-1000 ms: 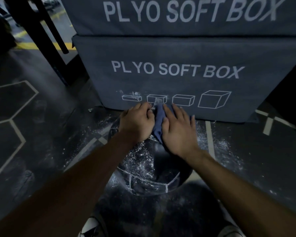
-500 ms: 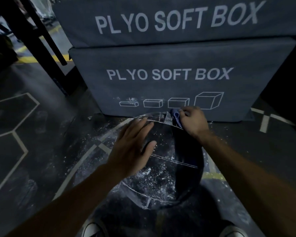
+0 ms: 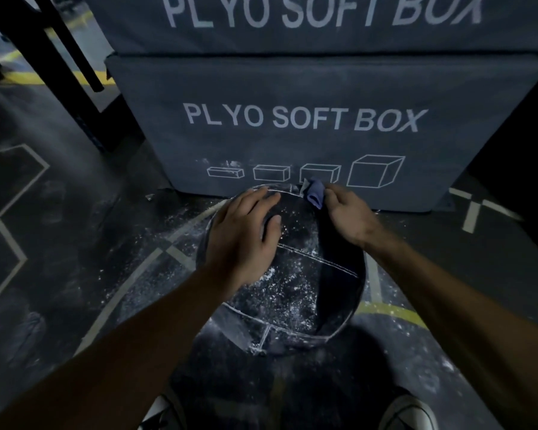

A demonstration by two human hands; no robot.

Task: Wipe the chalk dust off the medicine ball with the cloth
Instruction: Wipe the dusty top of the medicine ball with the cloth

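A dark medicine ball [image 3: 295,293] with pale seams lies on the floor in front of me, its near and middle panels speckled with white chalk dust. My left hand [image 3: 246,240] lies flat on the ball's upper left side, fingers stretched out. My right hand [image 3: 348,215] grips a small blue cloth [image 3: 314,193] at the ball's far top edge, close to the soft box. A darker, dust-free band runs down the ball's right side below that hand.
Two stacked grey plyo soft boxes [image 3: 308,119] stand right behind the ball. Chalk dust is scattered on the dark floor [image 3: 84,243] around it. A black metal frame [image 3: 56,57] rises at the far left. My shoes [image 3: 407,414] show at the bottom edge.
Both hands were together on the cloth at the ball's far side. The left hand has come off the cloth onto the ball's left side, and the right hand has carried the cloth toward the far right.
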